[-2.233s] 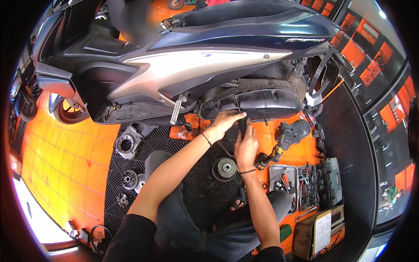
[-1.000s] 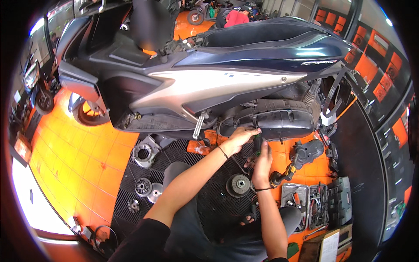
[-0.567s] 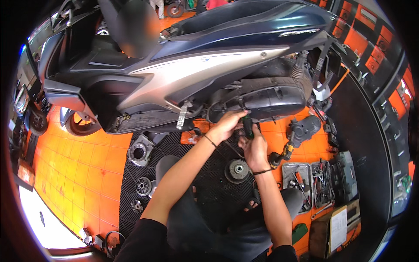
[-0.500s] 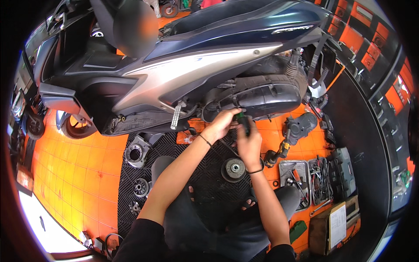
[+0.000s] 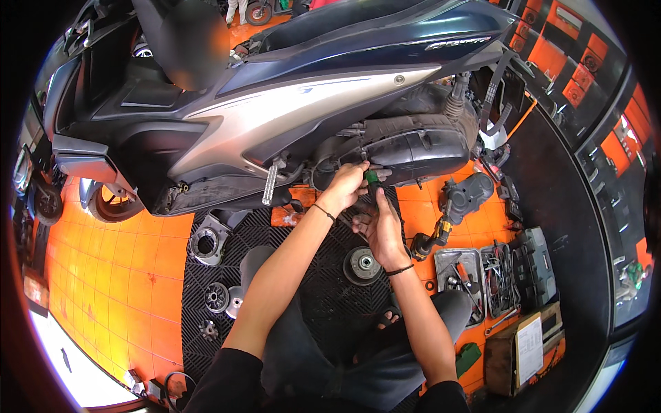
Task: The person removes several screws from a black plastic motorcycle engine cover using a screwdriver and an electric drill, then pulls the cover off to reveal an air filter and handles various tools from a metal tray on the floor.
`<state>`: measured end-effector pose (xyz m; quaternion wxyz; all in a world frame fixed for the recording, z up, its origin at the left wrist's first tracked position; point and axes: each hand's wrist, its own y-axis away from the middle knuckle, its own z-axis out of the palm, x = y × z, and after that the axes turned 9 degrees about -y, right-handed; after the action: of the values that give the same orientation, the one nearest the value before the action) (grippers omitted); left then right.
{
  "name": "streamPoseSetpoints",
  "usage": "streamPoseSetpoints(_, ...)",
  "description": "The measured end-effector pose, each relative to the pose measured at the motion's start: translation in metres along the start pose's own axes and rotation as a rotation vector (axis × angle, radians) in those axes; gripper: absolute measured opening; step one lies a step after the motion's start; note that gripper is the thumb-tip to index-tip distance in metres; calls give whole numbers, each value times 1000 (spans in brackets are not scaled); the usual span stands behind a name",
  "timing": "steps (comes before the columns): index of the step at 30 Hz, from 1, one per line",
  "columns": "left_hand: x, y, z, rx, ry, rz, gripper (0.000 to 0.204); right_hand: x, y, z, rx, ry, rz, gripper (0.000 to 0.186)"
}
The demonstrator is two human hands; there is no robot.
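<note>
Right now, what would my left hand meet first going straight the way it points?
Your left hand would probably meet the oblong, glossy black casing on the blue and beige scooter; depth is unclear.

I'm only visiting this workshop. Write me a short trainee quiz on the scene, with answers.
1. What colour shows on the dark tool at the left hand and right hand: A) red, B) green, C) white?
2. Fill the gap: the round metal part nearest the right hand rests on a black ____.
3. True or false: a tray of tools lies right of that part.

Key: 1 B; 2 mat; 3 true.
</note>
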<state>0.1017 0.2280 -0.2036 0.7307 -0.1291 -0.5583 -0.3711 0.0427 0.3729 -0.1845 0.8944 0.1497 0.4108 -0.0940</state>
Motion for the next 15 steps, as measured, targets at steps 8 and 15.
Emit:
streamPoseSetpoints(8, 3, 6, 1, 765, -1014, 607, 31, 5, -4, -3, 99, 1071, -732, 45)
streamPoseSetpoints(15, -3, -3, -11, 722, -1232, 763, 38, 4, -1, 2, 84, 1378, -947, 61)
